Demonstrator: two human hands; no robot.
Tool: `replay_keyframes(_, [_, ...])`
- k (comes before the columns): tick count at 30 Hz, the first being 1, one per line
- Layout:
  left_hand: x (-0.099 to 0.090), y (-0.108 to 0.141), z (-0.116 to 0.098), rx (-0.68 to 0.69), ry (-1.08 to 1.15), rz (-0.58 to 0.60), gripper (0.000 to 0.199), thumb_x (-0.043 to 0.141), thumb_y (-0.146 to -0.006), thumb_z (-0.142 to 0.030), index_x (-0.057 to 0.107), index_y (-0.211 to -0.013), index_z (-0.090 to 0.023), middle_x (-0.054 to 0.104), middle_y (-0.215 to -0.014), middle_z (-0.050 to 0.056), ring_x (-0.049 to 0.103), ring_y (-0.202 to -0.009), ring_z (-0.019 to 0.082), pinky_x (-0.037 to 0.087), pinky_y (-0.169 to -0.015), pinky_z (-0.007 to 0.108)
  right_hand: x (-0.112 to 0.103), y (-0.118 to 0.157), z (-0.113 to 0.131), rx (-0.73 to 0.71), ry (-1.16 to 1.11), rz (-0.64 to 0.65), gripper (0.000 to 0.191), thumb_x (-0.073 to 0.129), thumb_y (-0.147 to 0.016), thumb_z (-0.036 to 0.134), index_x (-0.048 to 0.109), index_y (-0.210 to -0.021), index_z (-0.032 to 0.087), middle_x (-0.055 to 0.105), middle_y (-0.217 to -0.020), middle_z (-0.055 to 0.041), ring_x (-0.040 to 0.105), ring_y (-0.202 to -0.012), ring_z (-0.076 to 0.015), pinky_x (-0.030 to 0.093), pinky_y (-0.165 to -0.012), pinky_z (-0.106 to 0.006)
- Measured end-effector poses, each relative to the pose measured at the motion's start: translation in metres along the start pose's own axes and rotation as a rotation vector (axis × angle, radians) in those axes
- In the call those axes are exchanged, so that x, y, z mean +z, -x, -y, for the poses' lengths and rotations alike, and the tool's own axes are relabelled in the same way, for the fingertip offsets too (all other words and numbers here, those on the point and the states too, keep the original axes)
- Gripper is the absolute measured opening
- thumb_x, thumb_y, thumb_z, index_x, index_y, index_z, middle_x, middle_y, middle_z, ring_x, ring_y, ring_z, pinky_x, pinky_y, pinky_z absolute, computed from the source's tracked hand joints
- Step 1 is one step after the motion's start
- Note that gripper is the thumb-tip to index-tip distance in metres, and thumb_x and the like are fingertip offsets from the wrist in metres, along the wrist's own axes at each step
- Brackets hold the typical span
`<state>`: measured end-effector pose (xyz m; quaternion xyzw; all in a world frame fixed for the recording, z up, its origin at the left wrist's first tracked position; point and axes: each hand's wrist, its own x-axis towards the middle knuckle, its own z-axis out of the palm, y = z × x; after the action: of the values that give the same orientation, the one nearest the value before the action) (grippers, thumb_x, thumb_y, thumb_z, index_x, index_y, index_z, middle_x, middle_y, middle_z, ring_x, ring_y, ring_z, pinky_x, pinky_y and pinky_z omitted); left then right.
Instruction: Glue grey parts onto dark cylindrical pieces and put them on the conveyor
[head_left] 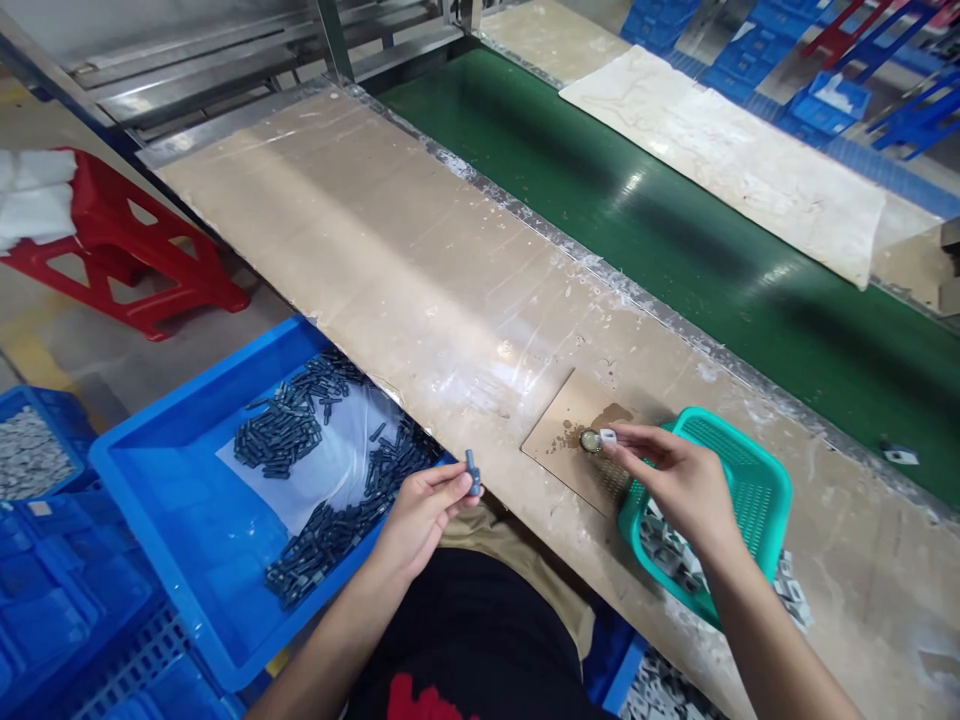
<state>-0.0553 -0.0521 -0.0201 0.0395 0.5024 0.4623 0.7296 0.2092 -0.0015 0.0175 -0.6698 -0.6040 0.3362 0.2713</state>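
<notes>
My left hand (pixel 424 515) pinches a small dark blue-grey part (pixel 472 474) above the table's near edge, beside a blue tray (pixel 202 530) of similar dark parts (pixel 281 430). Between the fingertips of my right hand (pixel 679 475) is a small white piece (pixel 607 438). It is held at a small round container (pixel 591 441) of liquid, on a wet-spotted brown board (pixel 559 425); whether they touch is unclear. Just under my right wrist stands a green basket (pixel 780 480) with grey-white pieces (pixel 667 545) in it.
A green conveyor belt (pixel 525 130) runs behind the worktable (pixel 360 230), with a pale sheet (pixel 727 150) across it. Loose pieces (pixel 791 590) lie right of the basket. A red stool (pixel 142 240) and more blue crates (pixel 67 590) are at the left.
</notes>
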Motion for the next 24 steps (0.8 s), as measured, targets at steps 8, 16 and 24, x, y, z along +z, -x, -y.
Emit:
replay_keyframes(8, [0.075,0.0,0.02,-0.025,0.033,0.276,0.031,0.083,-0.054,-0.02,0.075,-0.082,-0.011,0.074,-0.079,0.008,0.066,-0.067,0.012,0.055,-0.074,0.03,-0.007,0.032,0.04,0.19,-0.442,0.073,0.027,0.083,-0.057,0.028,0.072,-0.08,0.02,0.073,-0.076,-0.0055,0.069,-0.068,-0.0212,0.059,-0.065,-0.031])
replay_keyframes(16, [0.087,0.008,0.02,0.037,-0.051,0.254,0.034,0.084,-0.052,-0.029,0.075,-0.079,-0.011,0.075,-0.08,0.009,0.068,-0.068,0.017,0.057,-0.071,0.033,-0.003,0.044,0.057,0.24,-0.443,0.062,0.025,0.082,-0.058,0.032,0.071,-0.076,0.019,0.072,-0.073,-0.0058,0.069,-0.066,-0.0198,0.058,-0.061,-0.028])
replay_keyframes(24, [0.084,0.008,0.004,0.131,-0.336,0.39,0.033,0.082,-0.053,-0.033,0.075,-0.078,-0.011,0.075,-0.076,0.007,0.069,-0.067,0.019,0.057,-0.069,0.032,-0.009,0.038,0.044,0.278,-0.493,0.242,0.023,0.083,-0.058,0.028,0.07,-0.074,0.019,0.072,-0.072,-0.0058,0.069,-0.067,-0.0209,0.058,-0.062,-0.029])
